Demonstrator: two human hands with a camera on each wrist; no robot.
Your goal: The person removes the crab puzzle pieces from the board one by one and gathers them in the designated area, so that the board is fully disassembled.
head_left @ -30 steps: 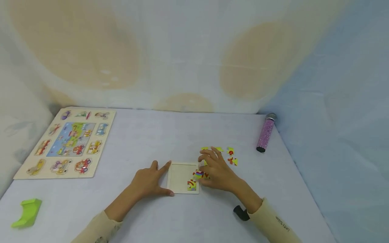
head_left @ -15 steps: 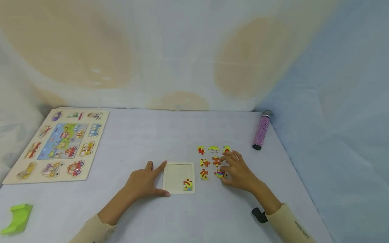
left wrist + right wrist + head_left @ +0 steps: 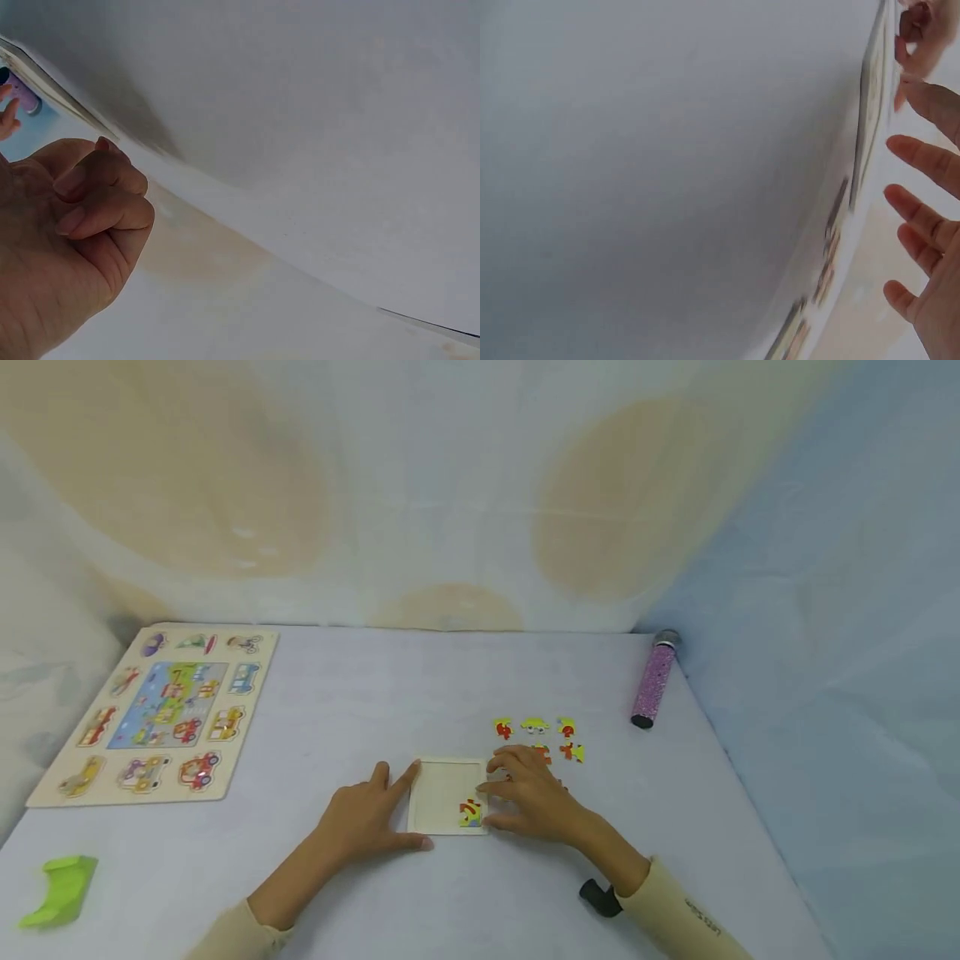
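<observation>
A small square wooden puzzle frame lies mid-table in the head view. One red, yellow and blue puzzle piece sits in its lower right corner. My left hand holds the frame from the left, index fingertip at the upper corner and thumb at the lower one; its other fingers are curled in the left wrist view. My right hand is at the frame's right edge, fingertips over the rim. Spread fingers show in the right wrist view with no piece between them. Loose puzzle pieces lie beyond it, some hidden underneath.
A large vehicle puzzle board lies at the back left. A glittery purple microphone rests at the back right. A green curved stand is at the front left, and a black object lies beside the right sleeve.
The right hand went from the frame's right edge to the loose pieces, touching a rainbow-striped one, then came back left to the edge. The left hand stayed on the frame.
</observation>
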